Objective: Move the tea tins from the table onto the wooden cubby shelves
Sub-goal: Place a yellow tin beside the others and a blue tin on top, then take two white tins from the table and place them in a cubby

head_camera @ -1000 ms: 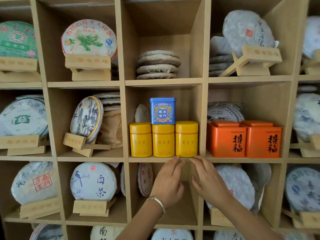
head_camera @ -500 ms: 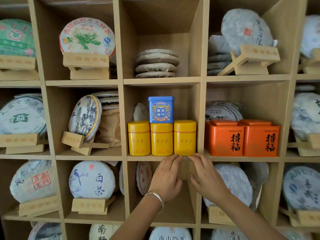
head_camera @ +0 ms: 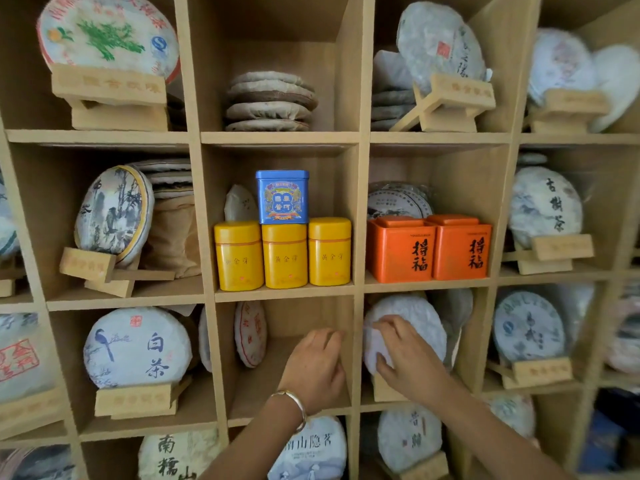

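Three yellow tea tins (head_camera: 284, 256) stand in a row in the middle cubby of the wooden shelves (head_camera: 284, 292). A blue tin (head_camera: 282, 196) sits on top of the middle one. Two orange tins (head_camera: 429, 249) fill the cubby to the right. My left hand (head_camera: 317, 367), with a silver bangle on the wrist, hangs in front of the cubby below the yellow tins and holds nothing. My right hand (head_camera: 408, 358) is spread in front of a wrapped tea cake (head_camera: 415, 317) one cubby to the right, also holding nothing.
Paper-wrapped round tea cakes on small wooden stands (head_camera: 136, 398) fill most other cubbies. A stack of bare cakes (head_camera: 270, 102) lies in the top middle cubby. The cubby behind my left hand holds one upright cake (head_camera: 250, 332) at its left side.
Both hands have dropped from the shelf edge under the yellow tins to the row below and moved apart. The view has come closer to the shelves.
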### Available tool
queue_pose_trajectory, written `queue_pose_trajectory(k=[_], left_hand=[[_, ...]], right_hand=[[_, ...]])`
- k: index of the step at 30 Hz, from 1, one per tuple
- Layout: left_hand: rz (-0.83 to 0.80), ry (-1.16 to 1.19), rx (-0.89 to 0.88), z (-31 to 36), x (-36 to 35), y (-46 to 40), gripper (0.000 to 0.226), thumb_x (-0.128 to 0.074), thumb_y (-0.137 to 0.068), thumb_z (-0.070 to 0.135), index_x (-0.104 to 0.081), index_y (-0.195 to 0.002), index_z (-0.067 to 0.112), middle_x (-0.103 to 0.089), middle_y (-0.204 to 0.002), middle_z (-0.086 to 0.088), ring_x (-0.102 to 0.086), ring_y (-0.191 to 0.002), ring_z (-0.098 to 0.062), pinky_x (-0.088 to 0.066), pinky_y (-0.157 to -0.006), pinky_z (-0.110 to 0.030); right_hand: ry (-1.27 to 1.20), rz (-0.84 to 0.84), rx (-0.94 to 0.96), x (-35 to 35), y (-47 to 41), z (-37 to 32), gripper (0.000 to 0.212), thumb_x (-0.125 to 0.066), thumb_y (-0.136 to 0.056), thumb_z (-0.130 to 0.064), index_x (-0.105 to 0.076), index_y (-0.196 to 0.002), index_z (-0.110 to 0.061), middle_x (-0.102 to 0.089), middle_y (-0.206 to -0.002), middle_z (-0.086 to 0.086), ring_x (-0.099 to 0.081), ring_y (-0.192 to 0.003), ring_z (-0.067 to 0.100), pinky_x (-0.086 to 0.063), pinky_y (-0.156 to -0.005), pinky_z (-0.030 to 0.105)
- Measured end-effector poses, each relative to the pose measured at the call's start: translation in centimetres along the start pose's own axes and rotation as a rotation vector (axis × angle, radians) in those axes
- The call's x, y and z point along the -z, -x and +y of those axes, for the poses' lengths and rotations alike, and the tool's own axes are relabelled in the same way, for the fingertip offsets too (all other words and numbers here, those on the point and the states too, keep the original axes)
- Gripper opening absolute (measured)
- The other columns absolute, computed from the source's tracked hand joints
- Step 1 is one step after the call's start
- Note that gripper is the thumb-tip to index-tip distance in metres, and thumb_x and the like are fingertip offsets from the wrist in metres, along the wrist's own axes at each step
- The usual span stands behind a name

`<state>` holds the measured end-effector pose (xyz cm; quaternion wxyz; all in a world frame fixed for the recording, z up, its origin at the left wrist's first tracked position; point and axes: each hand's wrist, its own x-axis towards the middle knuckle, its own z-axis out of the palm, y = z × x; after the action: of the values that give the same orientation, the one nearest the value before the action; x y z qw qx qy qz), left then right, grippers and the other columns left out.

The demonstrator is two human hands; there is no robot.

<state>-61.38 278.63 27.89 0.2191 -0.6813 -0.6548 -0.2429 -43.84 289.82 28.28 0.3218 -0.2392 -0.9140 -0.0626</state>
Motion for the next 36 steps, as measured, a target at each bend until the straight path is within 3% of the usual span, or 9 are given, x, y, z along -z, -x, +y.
queue_pose_trajectory(k=[5,9,13,16,19,23,26,31,36], left_hand=[[-0.168,0.146,-0.181,5.0,-2.8,-0.4,0.05,-0.044,-0.082,0.028,-0.048,-0.13,0.016,-0.054,-0.123,-0.005,-0.052,-0.109,-0.025,-0.045,-0.09,-0.034],[-0.235,0.269,-0.382,14.0,-5.1,-1.1,0.045,-0.049,-0.085,0.027,-0.048,-0.129,0.017,-0.051,-0.122,-0.006,-0.049,-0.11,-0.026,-0.04,-0.088,-0.033],[-0.345,0.437,-0.585,26.0,-6.2,0.3,0.045,-0.05,-0.087,0.033,-0.047,-0.129,0.018,-0.049,-0.122,-0.005,-0.047,-0.113,-0.025,-0.042,-0.088,-0.036],[-0.38,0.517,-0.728,34.4,-5.4,2.0,0.049,-0.048,-0.088,0.035,-0.043,-0.134,0.019,-0.046,-0.13,-0.003,-0.044,-0.12,-0.024,-0.039,-0.098,-0.035],[-0.331,0.547,-0.895,42.1,-3.2,4.4,0.049,-0.05,-0.086,0.034,-0.044,-0.133,0.02,-0.049,-0.13,-0.003,-0.044,-0.121,-0.023,-0.033,-0.1,-0.032],[-0.331,0.723,-1.104,52.2,1.2,9.1,0.049,-0.051,-0.084,0.034,-0.045,-0.131,0.022,-0.051,-0.125,0.0,-0.047,-0.118,-0.022,-0.037,-0.098,-0.032],[-0.323,0.781,-1.25,58.0,5.2,13.2,0.048,-0.052,-0.084,0.035,-0.046,-0.129,0.021,-0.053,-0.123,-0.001,-0.05,-0.114,-0.023,-0.04,-0.098,-0.034],[-0.344,0.719,-1.432,65.5,9.9,19.8,0.04,-0.052,-0.082,0.039,-0.05,-0.116,0.017,-0.056,-0.111,-0.005,-0.053,-0.104,-0.027,-0.045,-0.088,-0.038],[-0.418,0.701,-1.523,71.6,13.2,25.2,0.04,-0.053,-0.083,0.039,-0.05,-0.116,0.016,-0.056,-0.114,-0.007,-0.052,-0.107,-0.028,-0.044,-0.089,-0.039]], right_hand=[[0.093,-0.018,-0.261,3.4,8.6,1.8,0.042,-0.06,-0.079,-0.024,-0.05,-0.118,-0.012,-0.053,-0.115,0.01,-0.057,-0.099,0.028,-0.054,-0.077,0.039],[0.281,-0.034,-0.525,9.1,19.2,2.1,0.036,-0.066,-0.074,-0.018,-0.053,-0.106,-0.007,-0.056,-0.096,0.014,-0.058,-0.082,0.033,-0.048,-0.062,0.034],[0.469,-0.109,-0.828,17.3,30.9,0.3,0.042,-0.063,-0.078,-0.024,-0.055,-0.116,-0.006,-0.054,-0.109,0.015,-0.057,-0.096,0.037,-0.052,-0.075,0.042],[0.584,-0.132,-1.072,23.5,37.8,-2.7,0.05,-0.061,-0.082,-0.028,-0.05,-0.127,-0.008,-0.049,-0.119,0.013,-0.05,-0.109,0.035,-0.047,-0.085,0.042],[0.688,-0.181,-1.255,28.7,44.3,-6.6,0.052,-0.065,-0.077,-0.03,-0.051,-0.122,-0.007,-0.05,-0.114,0.013,-0.051,-0.105,0.035,-0.047,-0.082,0.041],[0.791,-0.135,-1.479,34.6,53.1,-13.6,0.04,-0.06,-0.075,-0.026,-0.055,-0.109,-0.005,-0.053,-0.104,0.014,-0.054,-0.096,0.037,-0.047,-0.077,0.044],[0.869,-0.081,-1.589,38.0,57.6,-19.0,0.036,-0.061,-0.081,-0.023,-0.055,-0.112,-0.005,-0.053,-0.108,0.014,-0.052,-0.101,0.033,-0.044,-0.082,0.04],[0.937,-0.077,-1.758,42.5,63.9,-26.3,0.028,-0.06,-0.078,-0.024,-0.053,-0.101,-0.008,-0.053,-0.102,0.013,-0.053,-0.098,0.032,-0.043,-0.081,0.039],[0.958,-0.085,-1.873,46.5,68.9,-31.4,0.037,-0.059,-0.084,-0.028,-0.051,-0.115,-0.011,-0.051,-0.113,0.009,-0.051,-0.106,0.024,-0.043,-0.087,0.032]])
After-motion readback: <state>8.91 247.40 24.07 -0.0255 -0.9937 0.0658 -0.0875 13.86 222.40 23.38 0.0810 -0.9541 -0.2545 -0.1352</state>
